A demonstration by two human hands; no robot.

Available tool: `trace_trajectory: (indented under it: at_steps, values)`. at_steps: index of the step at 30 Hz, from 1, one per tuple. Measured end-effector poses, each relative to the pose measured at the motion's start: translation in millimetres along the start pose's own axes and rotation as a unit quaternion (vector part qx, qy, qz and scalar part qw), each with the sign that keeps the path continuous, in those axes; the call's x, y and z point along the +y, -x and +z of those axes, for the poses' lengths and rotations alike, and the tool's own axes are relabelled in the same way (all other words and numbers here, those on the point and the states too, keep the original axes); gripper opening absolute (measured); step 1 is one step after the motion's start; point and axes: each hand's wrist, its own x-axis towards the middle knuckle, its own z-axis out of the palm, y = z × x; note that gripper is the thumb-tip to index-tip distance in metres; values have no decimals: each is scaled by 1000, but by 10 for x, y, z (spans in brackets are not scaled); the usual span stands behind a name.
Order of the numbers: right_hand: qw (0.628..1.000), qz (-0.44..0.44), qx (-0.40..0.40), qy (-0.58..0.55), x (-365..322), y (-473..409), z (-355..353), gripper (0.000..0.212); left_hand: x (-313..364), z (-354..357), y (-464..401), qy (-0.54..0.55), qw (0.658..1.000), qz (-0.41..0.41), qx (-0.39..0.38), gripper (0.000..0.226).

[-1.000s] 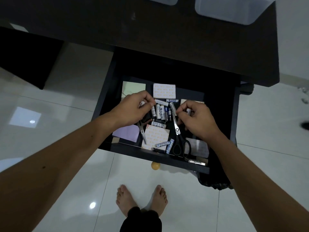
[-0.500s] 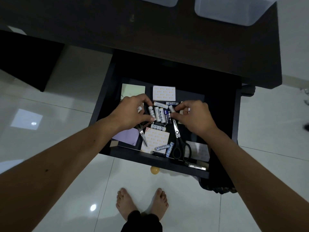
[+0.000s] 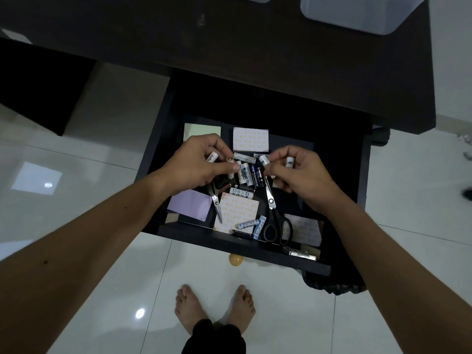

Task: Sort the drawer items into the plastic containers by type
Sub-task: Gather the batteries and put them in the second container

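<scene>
An open black drawer [image 3: 237, 245] holds loose batteries [image 3: 246, 175], two pairs of scissors and several sticky-note pads. My left hand [image 3: 196, 166] is over the drawer's middle left, fingers closed on two white batteries [image 3: 212, 157]. My right hand [image 3: 298, 172] is just right of the battery pile and grips two more white batteries [image 3: 264, 160]. Black-handled scissors [image 3: 274, 218] lie below my right hand. Small scissors [image 3: 215, 200] lie partly under my left hand. Two clear plastic containers [image 3: 362, 14] stand on the dark desk at the top edge.
A purple pad [image 3: 190, 204], a green pad [image 3: 203, 129] and white patterned pads [image 3: 250, 139] lie in the drawer. More batteries [image 3: 250, 226] sit near its front wall, beside a metal clip [image 3: 300, 252]. A round knob [image 3: 235, 259] sticks out in front. My bare feet stand on white tiles.
Both hands have lifted from the pile, each now holding batteries that earlier lay among the others. The hands have moved slightly apart.
</scene>
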Motion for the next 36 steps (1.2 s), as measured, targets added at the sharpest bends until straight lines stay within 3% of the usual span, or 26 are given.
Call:
trace_trajectory:
  at_steps: [4, 8, 11, 18, 23, 27, 36]
  values:
    - [999, -11, -8, -35, -34, 5, 34, 34, 55, 28, 16, 25, 1000, 14, -9, 17]
    - [999, 0, 2, -50, -19, -16, 27, 10, 65, 18, 37, 16, 999, 14, -35, 14]
    - [999, 8, 0, -44, -26, -15, 19, 20, 55, 3, 47, 16, 999, -2, -50, 16]
    - [998, -5, -1, -68, -109, -36, 27, 20, 85, 3, 33, -15, 999, 9, -49, 15]
    - [990, -71, 53, 110, -75, -125, 15, 14, 147, 47, -43, -79, 995, 44, -31, 29]
    - [936, -139, 82, 313, -13, -204, 18, 26, 86, 72, -118, -133, 988, 80, -14, 31]
    - [915, -119, 44, 383, -37, -246, 11, 12, 15, 143, -173, -194, 978, 66, 27, 27]
